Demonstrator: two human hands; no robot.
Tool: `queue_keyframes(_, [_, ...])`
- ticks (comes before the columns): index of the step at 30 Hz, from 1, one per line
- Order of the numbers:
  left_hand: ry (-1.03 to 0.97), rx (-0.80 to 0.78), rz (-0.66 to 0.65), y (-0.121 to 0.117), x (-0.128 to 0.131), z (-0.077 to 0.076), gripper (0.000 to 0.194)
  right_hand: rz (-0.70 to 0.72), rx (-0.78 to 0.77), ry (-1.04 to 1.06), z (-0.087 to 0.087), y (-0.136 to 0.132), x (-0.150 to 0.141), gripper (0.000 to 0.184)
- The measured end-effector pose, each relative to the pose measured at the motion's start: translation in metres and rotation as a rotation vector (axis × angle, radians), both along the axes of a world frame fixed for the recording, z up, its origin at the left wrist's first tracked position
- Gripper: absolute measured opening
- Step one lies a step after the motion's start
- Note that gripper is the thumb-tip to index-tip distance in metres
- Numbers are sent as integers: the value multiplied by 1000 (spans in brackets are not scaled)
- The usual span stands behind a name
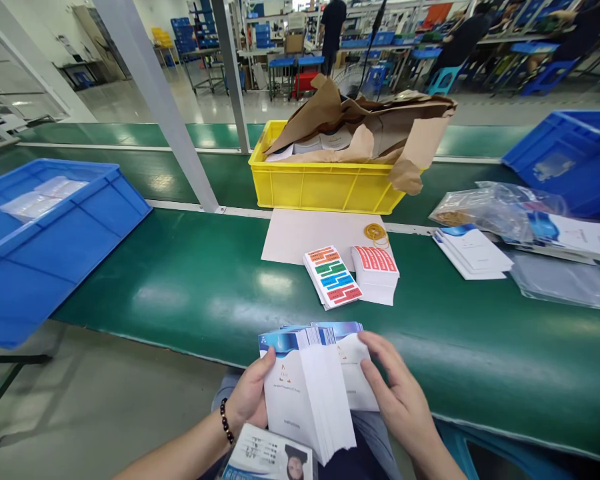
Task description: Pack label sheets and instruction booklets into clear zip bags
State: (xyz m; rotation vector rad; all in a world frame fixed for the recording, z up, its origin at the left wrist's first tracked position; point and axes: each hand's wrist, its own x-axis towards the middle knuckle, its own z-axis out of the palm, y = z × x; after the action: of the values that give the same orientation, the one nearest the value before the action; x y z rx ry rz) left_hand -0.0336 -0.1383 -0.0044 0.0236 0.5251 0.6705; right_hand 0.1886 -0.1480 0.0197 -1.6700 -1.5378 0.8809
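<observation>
My left hand [253, 393] grips a thick stack of white instruction booklets [289, 400] with blue printed tops, its thumb on the front cover. The stack is fanned, so many page edges show along its right side. My right hand [400, 397] has its thumb and fingers closed on another booklet [357, 380] at the right of the stack, partly behind it. Beyond my hands lie a pile of cards with coloured stripes [332, 277] and a taller stack of red-printed cards [376, 270]. A badge with a photo [267, 457] hangs below my left hand.
A yellow crate [325, 190] holding brown paper [370, 130] stands behind a white sheet [290, 237] with rubber bands [376, 233]. Blue bins [75, 247] flank the green bench [195, 287]. More booklets [473, 253] and plastic bags [495, 207] lie at right.
</observation>
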Motion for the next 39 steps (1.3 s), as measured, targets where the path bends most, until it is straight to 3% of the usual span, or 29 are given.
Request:
queue_keyframes(3, [4, -12, 0, -1, 2, -4, 53, 269, -175, 211, 12, -7, -17, 28])
queue_keyframes(5, [1, -14, 10, -3, 2, -8, 53, 317, -219, 245, 17, -9, -27, 31])
queue_keyframes(9, [5, 14, 58, -5, 1, -13, 50, 255, -200, 179, 19, -10, -35, 35])
queue_keyframes(14, [1, 23, 70, -5, 0, -9, 49, 201, -186, 157, 17, -10, -35, 38])
queue_keyframes(22, [-9, -22, 40, -4, 1, -9, 51, 175, -271, 335, 11, -12, -35, 40])
queue_keyframes(29, [-54, 2, 57, -2, -1, -8, 54, -37, -102, 253, 18, -17, -28, 30])
queue_keyframes(32, [-69, 23, 73, -2, -7, -6, 55, -122, -113, 273, 18, -10, -13, 24])
queue_keyframes(37, [-47, 14, 78, -4, -10, 1, 50, -239, 7, 2, -1, 2, 6, 44])
queue_keyframes(39, [-9, -8, 92, -5, -8, 2, 45, -154, 16, -25, -3, 0, 3, 40])
